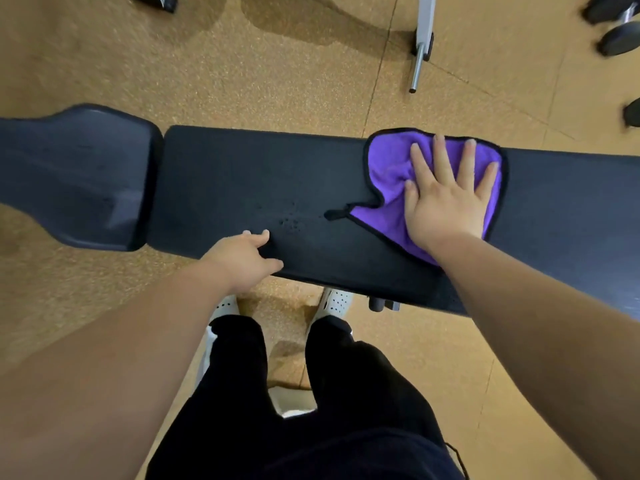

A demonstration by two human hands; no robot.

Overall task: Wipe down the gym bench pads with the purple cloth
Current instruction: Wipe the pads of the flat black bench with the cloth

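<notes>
The purple cloth (pixel 391 216) lies spread on the long black back pad (pixel 259 188) of the bench, toward its right part, its black-trimmed edge rumpled and one corner trailing out to the left. We see the right hand (pixel 446 202) laid flat on top of it, palm down, fingers (pixel 440 157) splayed wide and straight; it grasps nothing and only presses the cloth against the pad, the cloth showing around the hand on every side but the wrist. The left hand (pixel 242 261) rests at the near edge of the same pad, well to the left of the cloth, its fingers loosely curled over the edge with the thumb along the side, touching the pad and holding nothing else. Between the two hands a patch of small droplets (pixel 287 220) sits on the pad. To the left, across a narrow gap, lies the shorter seat pad (pixel 76 174). Below the bench we see black trousers (pixel 311 393) and white shoes (pixel 336 301) on the tan speckled floor (pixel 242 81), with dark dumbbells (pixel 620 39) at the far right.
</notes>
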